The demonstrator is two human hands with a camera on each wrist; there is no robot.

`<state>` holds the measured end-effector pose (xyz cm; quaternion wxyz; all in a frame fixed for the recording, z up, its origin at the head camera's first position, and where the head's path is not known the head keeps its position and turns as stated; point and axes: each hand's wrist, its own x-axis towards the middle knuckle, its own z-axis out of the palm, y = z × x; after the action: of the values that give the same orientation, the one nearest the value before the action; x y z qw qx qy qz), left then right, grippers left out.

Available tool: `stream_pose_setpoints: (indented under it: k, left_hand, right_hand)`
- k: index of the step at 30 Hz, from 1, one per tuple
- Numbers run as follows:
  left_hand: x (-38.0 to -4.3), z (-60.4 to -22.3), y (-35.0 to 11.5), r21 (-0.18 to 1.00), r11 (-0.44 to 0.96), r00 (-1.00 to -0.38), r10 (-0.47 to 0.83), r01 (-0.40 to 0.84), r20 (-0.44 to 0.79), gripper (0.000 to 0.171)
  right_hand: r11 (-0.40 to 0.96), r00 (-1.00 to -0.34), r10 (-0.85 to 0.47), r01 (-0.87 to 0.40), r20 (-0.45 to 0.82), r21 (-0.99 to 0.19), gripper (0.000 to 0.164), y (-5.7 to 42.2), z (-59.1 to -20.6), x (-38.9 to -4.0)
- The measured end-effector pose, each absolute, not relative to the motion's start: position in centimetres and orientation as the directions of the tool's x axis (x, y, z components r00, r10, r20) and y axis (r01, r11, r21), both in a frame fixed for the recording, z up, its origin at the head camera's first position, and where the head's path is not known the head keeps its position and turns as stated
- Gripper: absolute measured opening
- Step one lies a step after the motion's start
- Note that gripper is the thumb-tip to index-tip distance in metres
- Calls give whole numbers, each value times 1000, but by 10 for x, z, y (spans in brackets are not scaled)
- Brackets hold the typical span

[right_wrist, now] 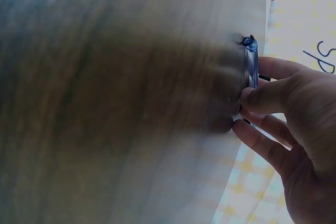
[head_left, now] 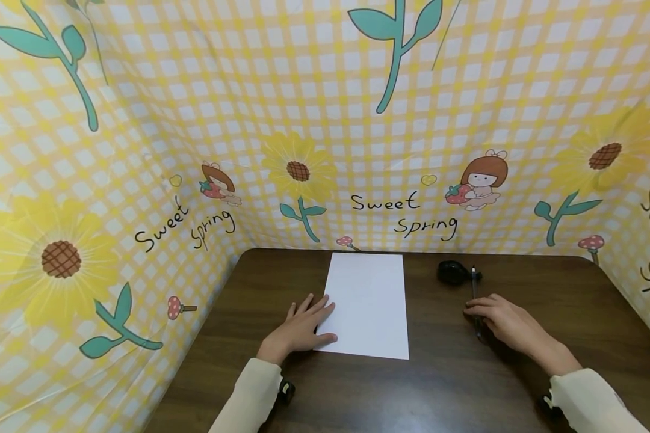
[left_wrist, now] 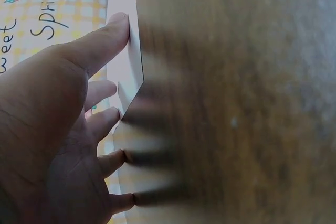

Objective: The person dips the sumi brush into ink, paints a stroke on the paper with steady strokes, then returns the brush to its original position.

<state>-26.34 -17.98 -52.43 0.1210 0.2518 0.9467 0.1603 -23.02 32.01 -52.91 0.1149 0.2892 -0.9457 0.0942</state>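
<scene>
A sheet of white paper (head_left: 365, 300) lies on the brown table. My left hand (head_left: 302, 325) rests at its lower left edge with the fingers spread. In the left wrist view, the thumb (left_wrist: 107, 38) lies over the white sheet (left_wrist: 123, 72), and the outer fingers reach past its corner onto the wood. To the right of the sheet, my right hand (head_left: 506, 319) pinches a slim pen (head_left: 473, 285) between thumb and fingers. The right wrist view shows the pen's clip end (right_wrist: 251, 51) sticking out past the thumb, close over the table.
A small black rounded object (head_left: 452, 272) sits at the back right, beside the pen's far tip. Yellow checked cloth (head_left: 325, 120) with printed flowers and lettering hangs behind the dark wooden table (head_left: 357, 391) and along both sides.
</scene>
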Motion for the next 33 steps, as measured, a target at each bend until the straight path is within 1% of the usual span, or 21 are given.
stream_pose_setpoints:
  k: [10, 18, 26, 33]
  left_hand:
    - [-265, -527, -180, 373, 820, -843, 516, 435, -153, 79]
    - [-266, -527, -181, 369, 825, -846, 509, 427, -158, 80]
    - [-266, -528, -181, 382, 820, -845, 511, 426, -155, 80]
    - [-265, -529, -182, 376, 820, -845, 514, 432, -148, 80]
  right_hand:
    - [821, -821, -517, -556, 243, -131, 33, 319, -527, -232]
    - [807, -795, -537, -581, 281, -105, 31, 319, -529, -235]
    - [809, -791, -540, -582, 287, -81, 27, 319, -528, -235]
    - [783, -747, -557, -618, 362, -70, 29, 319, -530, -236]
